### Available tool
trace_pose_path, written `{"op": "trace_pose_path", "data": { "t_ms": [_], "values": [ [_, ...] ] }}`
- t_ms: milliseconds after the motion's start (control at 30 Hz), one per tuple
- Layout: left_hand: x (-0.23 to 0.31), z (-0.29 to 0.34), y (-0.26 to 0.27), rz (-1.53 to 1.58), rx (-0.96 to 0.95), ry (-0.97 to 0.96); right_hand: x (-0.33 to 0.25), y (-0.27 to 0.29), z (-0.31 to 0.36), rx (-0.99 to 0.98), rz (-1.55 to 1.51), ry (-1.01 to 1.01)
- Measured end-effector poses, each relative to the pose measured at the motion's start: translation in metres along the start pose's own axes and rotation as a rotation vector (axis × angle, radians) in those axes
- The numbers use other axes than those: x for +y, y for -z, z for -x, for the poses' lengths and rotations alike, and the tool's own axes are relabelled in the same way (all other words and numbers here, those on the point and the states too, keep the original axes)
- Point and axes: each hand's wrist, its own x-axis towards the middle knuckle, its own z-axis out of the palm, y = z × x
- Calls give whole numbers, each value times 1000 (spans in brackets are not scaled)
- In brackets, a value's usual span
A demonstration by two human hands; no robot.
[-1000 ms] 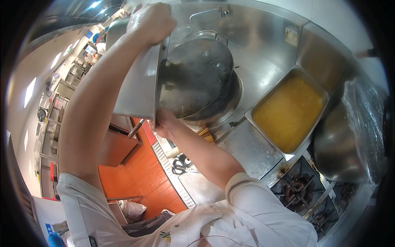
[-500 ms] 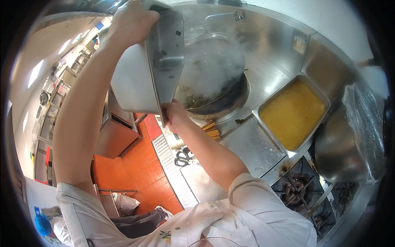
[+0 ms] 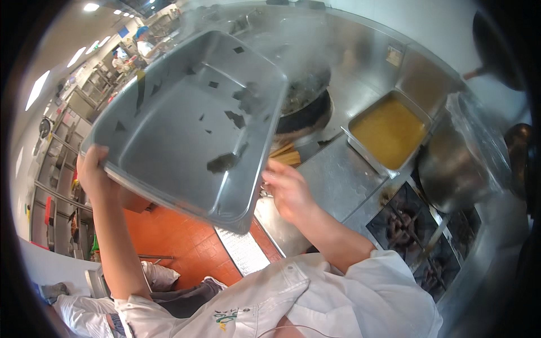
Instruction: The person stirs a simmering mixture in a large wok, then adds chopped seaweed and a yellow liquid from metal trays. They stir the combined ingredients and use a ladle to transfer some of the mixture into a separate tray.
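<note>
A deep rectangular metal pan (image 3: 169, 118) is held up in front of me, tilted so its inside faces me. Several dark flat scraps (image 3: 224, 162) cling to its bottom and walls. My left hand (image 3: 94, 169) is closed on the rim at the pan's near left corner. Along the right-hand side, my right hand (image 3: 288, 190) grips the rim with its fingers, partly tucked behind the edge. Beyond the pan stands a steaming wok (image 3: 307, 119), partly hidden by the pan and the steam; dark pieces show in it.
To the right, a metal tray of yellow liquid (image 3: 389, 134) rests on the steel counter (image 3: 332, 180). Gas burners (image 3: 403, 222) lie nearer me, beside a large metal pot (image 3: 453, 169) with clear plastic. Wooden sticks (image 3: 286, 155) lie by the wok. Other people (image 3: 145, 46) stand far left.
The pan has come away from above the wok, down and toward me, and turned from steeply upended to inside facing me. Both hands stay on it; the left has dropped lower.
</note>
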Motion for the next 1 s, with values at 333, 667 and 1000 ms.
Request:
{"op": "trace_pose_path", "data": {
  "t_ms": [333, 667, 1000],
  "values": [
    [-161, 68, 104, 334, -293, 625, 48, -13, 144, 407, 102, -121],
    [-250, 91, 51, 415, -652, 800, 88, -38, 215, 882, 38, -129],
    [-257, 245, -99, 365, -977, 1060, 97, 24, 331, 1277, 166, 346]
  ]
}}
